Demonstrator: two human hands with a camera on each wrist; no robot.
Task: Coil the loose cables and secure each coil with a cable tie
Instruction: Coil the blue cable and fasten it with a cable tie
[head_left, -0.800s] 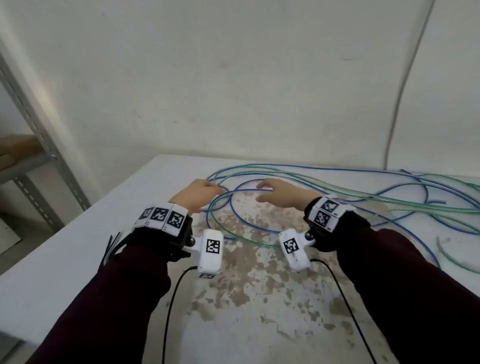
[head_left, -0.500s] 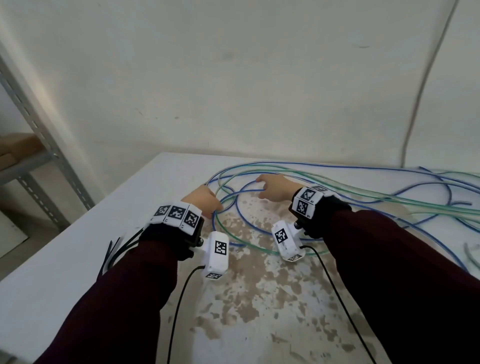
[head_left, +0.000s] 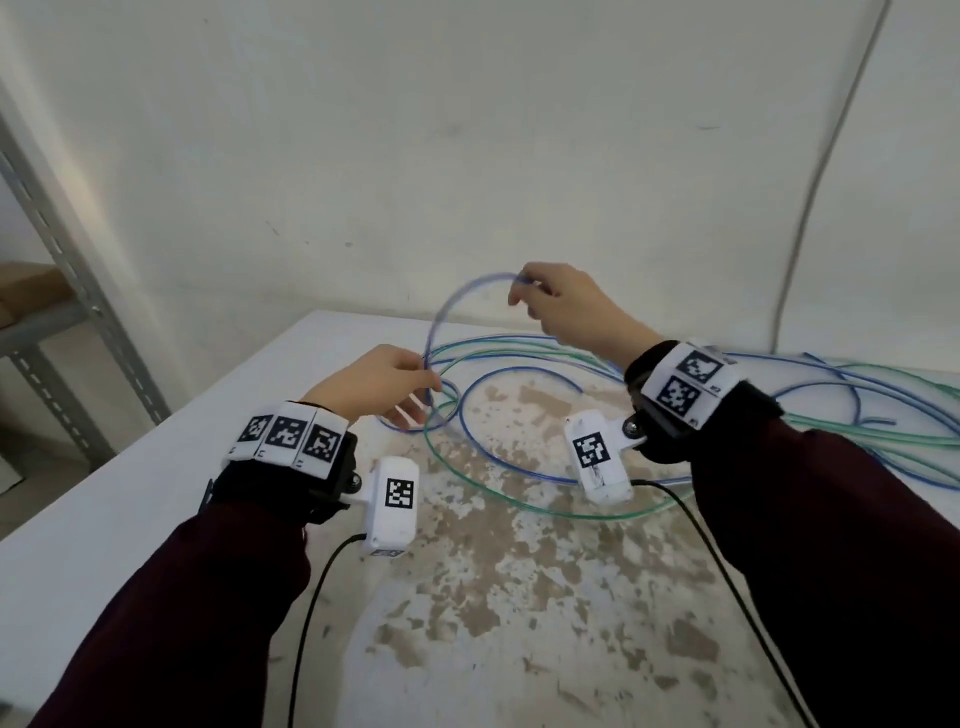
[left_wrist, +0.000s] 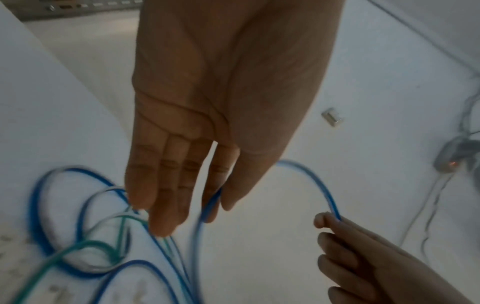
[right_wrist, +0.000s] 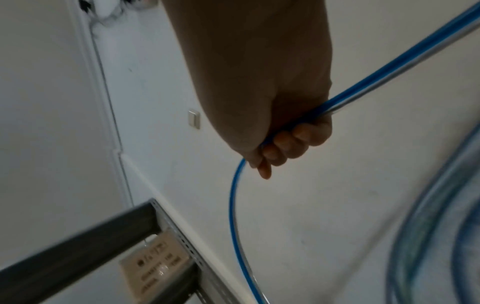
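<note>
blue cable (head_left: 441, 322) arched above white bench (head_left: 156, 493), pinched between thumb and forefinger of left hand (head_left: 374, 382), gripped in curled fingers of raised right hand (head_left: 566, 312). remaining blue and green cables (head_left: 779, 415) sprawled loose on bench behind.

A plain off-white plaster wall (head_left: 467, 156) rises behind the white tabletop (head_left: 130, 493), whose paint is worn brown at six o'clock. At nine o'clock stands a grey perforated-steel shelving rack (head_left: 62, 291). A thin grey wall cable (head_left: 821, 171) climbs at two o'clock.
</note>
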